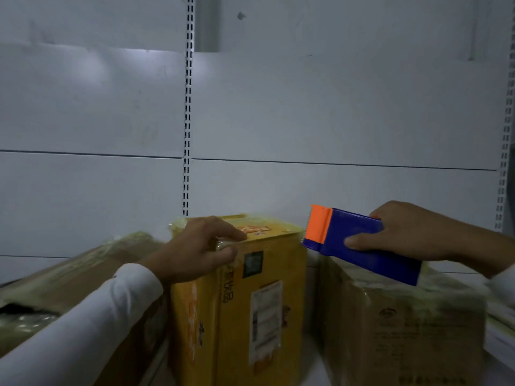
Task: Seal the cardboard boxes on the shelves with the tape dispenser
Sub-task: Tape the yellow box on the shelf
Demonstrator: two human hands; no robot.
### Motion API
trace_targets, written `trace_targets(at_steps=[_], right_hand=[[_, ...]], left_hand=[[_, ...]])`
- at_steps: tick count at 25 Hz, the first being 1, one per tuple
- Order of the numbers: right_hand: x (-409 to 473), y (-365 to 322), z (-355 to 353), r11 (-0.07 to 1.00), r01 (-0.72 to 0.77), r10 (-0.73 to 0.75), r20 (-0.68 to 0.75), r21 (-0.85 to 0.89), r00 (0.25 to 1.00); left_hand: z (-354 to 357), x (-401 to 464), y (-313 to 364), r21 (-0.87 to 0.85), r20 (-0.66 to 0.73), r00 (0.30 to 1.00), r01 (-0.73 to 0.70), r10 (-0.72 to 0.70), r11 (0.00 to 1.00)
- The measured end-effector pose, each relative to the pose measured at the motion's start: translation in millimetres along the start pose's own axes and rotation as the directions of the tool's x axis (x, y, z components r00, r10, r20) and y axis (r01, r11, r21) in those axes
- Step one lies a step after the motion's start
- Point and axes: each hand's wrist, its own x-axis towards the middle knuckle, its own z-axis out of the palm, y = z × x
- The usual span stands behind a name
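Landmark: the yellow box stands upright on the shelf, its top wrapped in glossy tape, with a white label and a dark code square on the near face.
Left of the yellow box: a long brown box lies tilted and touches it or sits just beside it; its top shines with tape and shows a dark torn patch near the lower left.
Right of the yellow box: a second brown box stands apart from it, with a narrow strip of shelf showing between them.
Behind the yellow box: a white back panel with a slotted upright rising just above the box's rear left corner.
Open room: bare panel fills all the space above the boxes; the gap at the yellow box's right side is tight.
Left hand: in a white sleeve, it reaches over the yellow box's top left edge, thumb on the near face and fingers curled onto the top, gripping that corner.
Right hand: right of the yellow box, above the second brown box, thumb and fingers clamped round the tape dispenser.
Tape dispenser: blue body, orange toothed end pointing left, held in the air just beside the yellow box's top right corner; whether it touches is unclear.
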Motion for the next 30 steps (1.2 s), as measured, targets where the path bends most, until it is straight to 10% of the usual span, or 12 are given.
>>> trace_targets(at_steps=[4, 10, 14, 20, 30], right_hand=[[-8, -10, -3, 0.997, 0.039, -0.041, 0.035, 0.059, 0.999], [-34, -19, -7, 0.994, 0.029, -0.036, 0.061, 0.105, 0.997], [-47, -20, -10, 0.994, 0.019, -0.027, 0.073, 0.105, 0.997], [-57, -21, -4, 0.996, 0.014, -0.022, 0.092, 0.085, 0.996], [-70, -18, -2, 0.958, 0.085, -0.133, 0.162, 0.273, 0.978]], left_hand=[[-12, -7, -5, -0.098, 0.14, 0.987, 0.098, -0.084, 0.99], [-6, -24, -34, 0.191, -0.245, 0.914, 0.374, -0.324, 0.908], [3, -32, -25, 0.288, -0.398, 0.905, 0.276, -0.148, 0.917], [49, 1, 49, 0.373, -0.102, 0.989, 0.138, -0.108, 0.918], [21, -19, 13, -0.161, -0.214, 0.974, 0.033, -0.068, 0.986]])
